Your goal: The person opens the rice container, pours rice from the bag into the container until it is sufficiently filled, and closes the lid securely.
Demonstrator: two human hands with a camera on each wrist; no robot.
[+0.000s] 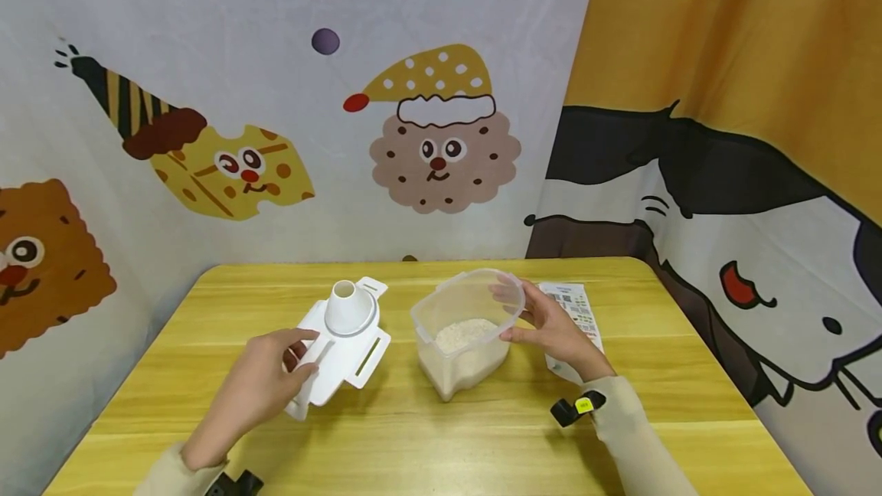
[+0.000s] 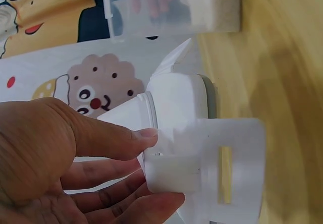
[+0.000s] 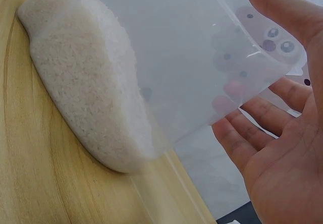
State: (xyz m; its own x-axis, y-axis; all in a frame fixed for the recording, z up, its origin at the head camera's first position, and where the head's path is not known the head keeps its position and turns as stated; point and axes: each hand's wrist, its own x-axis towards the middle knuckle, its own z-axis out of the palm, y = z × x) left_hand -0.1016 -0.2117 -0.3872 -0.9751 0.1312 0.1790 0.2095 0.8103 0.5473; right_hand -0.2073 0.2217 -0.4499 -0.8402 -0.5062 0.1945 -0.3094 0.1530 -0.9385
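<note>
A white plastic lid (image 1: 339, 364) with a round spout (image 1: 350, 312) and slotted side flaps is tilted at the left of the table. My left hand (image 1: 265, 373) pinches its near left edge; in the left wrist view the thumb lies near the base of the spout. To the right stands a clear plastic container (image 1: 429, 373), open at the top, partly filled with rice (image 1: 468, 334). My right hand (image 1: 554, 331) holds its right side by the rim, thumb in front and fingers behind. The right wrist view shows the rice (image 3: 86, 82) heaped against the wall.
A printed paper sheet (image 1: 575, 312) lies behind the right wrist, partly covered by the hand. The wooden table (image 1: 413, 450) ends at a cartoon-printed curtain (image 1: 427, 236) at the back. Black straps with small devices sit at both wrists.
</note>
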